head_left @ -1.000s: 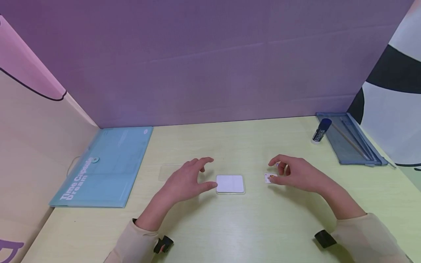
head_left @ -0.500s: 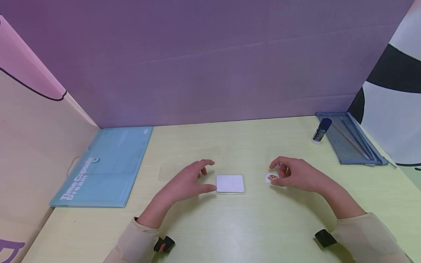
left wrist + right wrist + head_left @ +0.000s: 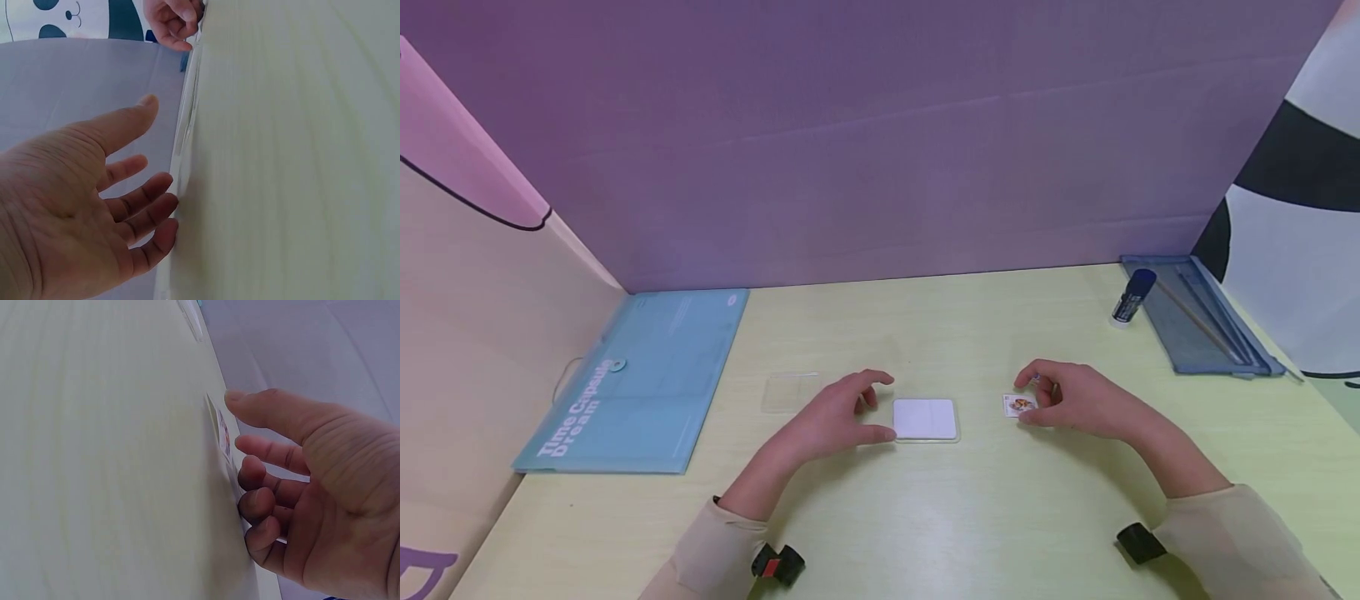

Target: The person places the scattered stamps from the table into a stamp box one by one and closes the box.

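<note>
A small white rectangular stack with rounded corners sits in a clear shallow case on the table. My left hand is just left of it, thumb tip at its left edge, fingers bent loosely and holding nothing. To the right, a small playing card with a colored figure lies on the table, beside the thumb of my right hand. In the right wrist view the card lies beyond the thumb and fingers, which stand apart. A second small printed piece shows partly behind the right fingers.
A clear plastic lid lies behind the left hand. At far left is a blue document folder. A glue stick stands by a blue mesh pouch at back right. A purple partition closes off the back.
My left hand has shifted slightly toward the near right, its thumb still by the white stack. My right thumb has drawn back a little to the right, showing more of the card.
</note>
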